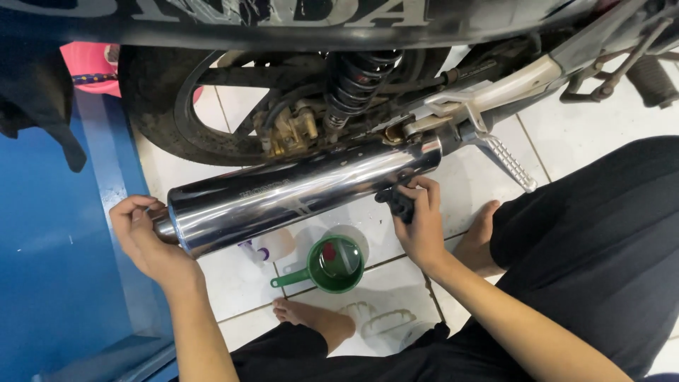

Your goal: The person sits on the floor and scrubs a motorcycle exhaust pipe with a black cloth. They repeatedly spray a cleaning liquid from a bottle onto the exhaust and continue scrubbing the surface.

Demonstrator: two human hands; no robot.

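Observation:
A shiny chrome exhaust pipe runs along the side of a motorcycle, below its rear wheel and black coil shock. My left hand cups the rear end of the pipe from behind. My right hand presses a small dark rag against the underside of the pipe near its front end. A silver footpeg sticks out just right of that hand.
A green funnel sits on a white container on the tiled floor under the pipe, beside a small white bottle. My bare feet and black trousers fill the lower right. A blue panel stands at left.

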